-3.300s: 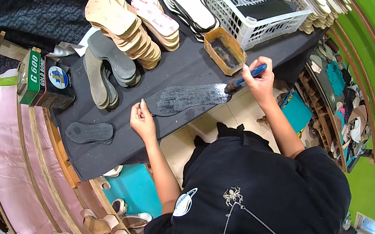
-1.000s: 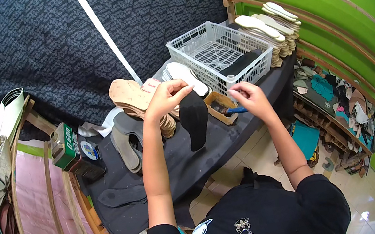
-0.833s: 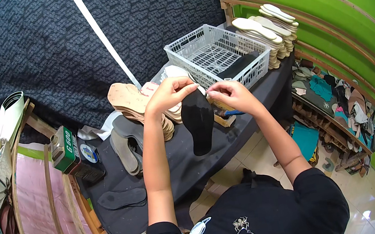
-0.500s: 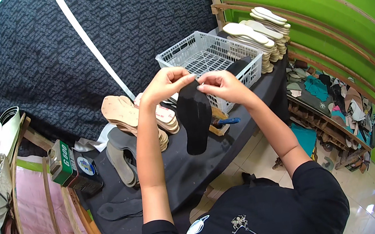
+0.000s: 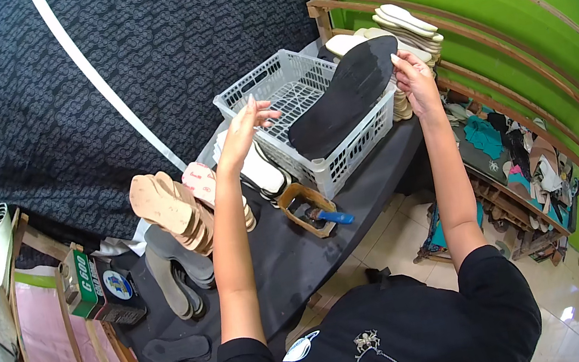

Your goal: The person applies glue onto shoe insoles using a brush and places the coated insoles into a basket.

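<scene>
My right hand [image 5: 416, 82] pinches one end of a black shoe insole [image 5: 346, 100], which hangs tilted over the grey plastic crate [image 5: 364, 150]. A darker, wet-looking patch covers part of the insole near the pinched end. Whether its lower end touches the crate cannot be made out. My left hand [image 5: 251, 130] holds nothing; its fingers are apart above the crate's left rim. Below the crate's near corner sits a small brown tub [image 5: 300, 217] with a blue-handled brush [image 5: 333, 216] lying across it.
Stacks of tan insoles [image 5: 169, 208], white insoles [image 5: 263, 170] and grey soles [image 5: 168, 276] stand on the black-covered table [image 5: 275, 282]. A green-and-black can [image 5: 102, 286] stands at the left. Cream soles [image 5: 407, 26] are piled behind the crate, beside wooden rails [image 5: 453, 18].
The black insole has gone from in front of my chest to over the crate, in my right hand. My left hand has let go of it and moved left. The view has shifted.
</scene>
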### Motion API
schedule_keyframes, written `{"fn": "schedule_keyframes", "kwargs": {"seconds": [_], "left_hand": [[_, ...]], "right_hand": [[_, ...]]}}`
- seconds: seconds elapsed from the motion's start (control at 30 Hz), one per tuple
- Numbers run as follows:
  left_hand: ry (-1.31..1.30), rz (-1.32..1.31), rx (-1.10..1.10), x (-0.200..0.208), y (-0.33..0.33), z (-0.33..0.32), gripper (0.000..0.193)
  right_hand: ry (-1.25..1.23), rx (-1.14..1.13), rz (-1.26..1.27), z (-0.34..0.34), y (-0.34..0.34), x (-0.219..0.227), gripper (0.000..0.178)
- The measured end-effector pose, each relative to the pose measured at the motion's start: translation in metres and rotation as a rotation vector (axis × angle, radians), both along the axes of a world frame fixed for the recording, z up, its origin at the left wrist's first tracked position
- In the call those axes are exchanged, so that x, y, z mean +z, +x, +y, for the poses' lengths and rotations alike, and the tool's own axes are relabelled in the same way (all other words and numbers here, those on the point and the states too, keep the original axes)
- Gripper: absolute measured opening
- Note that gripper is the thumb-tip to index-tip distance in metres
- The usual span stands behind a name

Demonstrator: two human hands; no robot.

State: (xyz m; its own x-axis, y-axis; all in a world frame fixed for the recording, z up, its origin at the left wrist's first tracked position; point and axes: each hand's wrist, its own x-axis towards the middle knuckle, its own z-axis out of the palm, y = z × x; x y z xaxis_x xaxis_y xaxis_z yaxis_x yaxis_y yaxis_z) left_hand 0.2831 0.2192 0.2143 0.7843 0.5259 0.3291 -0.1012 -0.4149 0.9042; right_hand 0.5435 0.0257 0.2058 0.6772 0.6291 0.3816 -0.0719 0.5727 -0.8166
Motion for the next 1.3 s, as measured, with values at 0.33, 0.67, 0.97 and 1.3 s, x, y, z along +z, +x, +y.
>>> {"fn": "schedule_keyframes", "kwargs": {"seconds": [0.33, 0.67, 0.97, 1.3], "left_hand": [[0.049, 0.048, 0.125, -0.067, 0.057, 0.028, 0.055], [0.091, 0.212, 0.199, -0.087, 0.065, 0.017, 0.054], [0.403, 0.325, 0.339, -0.096, 0.075, 0.009, 0.042], [0.16, 0.041, 0.308, -0.077, 0.035, -0.023, 0.041]], "right_hand": [[-0.208, 0.099, 0.27, 0.042, 0.07, -0.062, 0.012], [-0.517, 0.035, -0.158, 0.07, 0.083, -0.1, 0.012], [-1.155, -0.355, -1.077, 0.069, 0.063, -0.07, 0.026], [-0.799, -0.301, -1.021, 0.059, 0.011, -0.031, 0.024]]}}
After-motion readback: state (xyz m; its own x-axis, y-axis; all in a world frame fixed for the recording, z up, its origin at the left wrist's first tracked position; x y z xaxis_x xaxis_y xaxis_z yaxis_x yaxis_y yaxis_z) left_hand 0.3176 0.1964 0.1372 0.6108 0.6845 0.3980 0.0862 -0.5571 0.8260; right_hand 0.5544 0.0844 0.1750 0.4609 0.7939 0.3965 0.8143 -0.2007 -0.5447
